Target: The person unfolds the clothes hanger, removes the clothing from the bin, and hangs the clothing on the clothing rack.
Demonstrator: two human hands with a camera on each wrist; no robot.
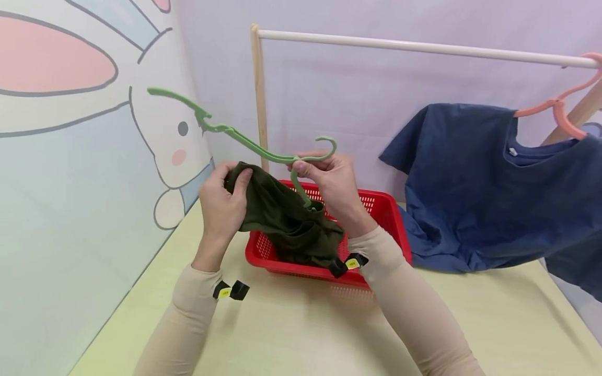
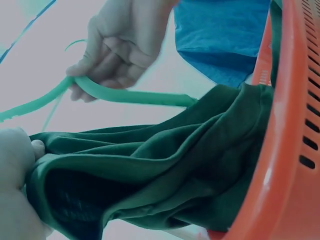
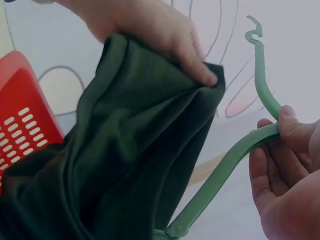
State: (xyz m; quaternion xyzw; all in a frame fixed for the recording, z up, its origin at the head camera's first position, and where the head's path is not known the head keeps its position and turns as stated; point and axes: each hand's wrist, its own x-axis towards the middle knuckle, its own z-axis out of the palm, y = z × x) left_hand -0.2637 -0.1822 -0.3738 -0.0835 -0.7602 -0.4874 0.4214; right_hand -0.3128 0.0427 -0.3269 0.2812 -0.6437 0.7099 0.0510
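Note:
A dark green garment [image 1: 277,203] is lifted partly out of a red basket, its lower folds still in there. My left hand [image 1: 221,201] pinches its upper edge between thumb and fingers. With thumb and fingertips, my right hand [image 1: 336,185] holds a light green hanger [image 1: 263,153] at its middle, just by the hook. One hanger arm points up and left in the air. The other arm [image 2: 140,97] runs down to the garment's opening, where its end is hidden by cloth in the left wrist view.
The red basket [image 1: 400,230] stands on a pale yellow table [image 1: 282,324]. Behind it rises a rack with a white rail [image 1: 376,43] and wooden posts. A navy T-shirt [image 1: 489,183] hangs at the right on a pink hanger [image 1: 559,107]. A wall with a cartoon drawing borders the left side.

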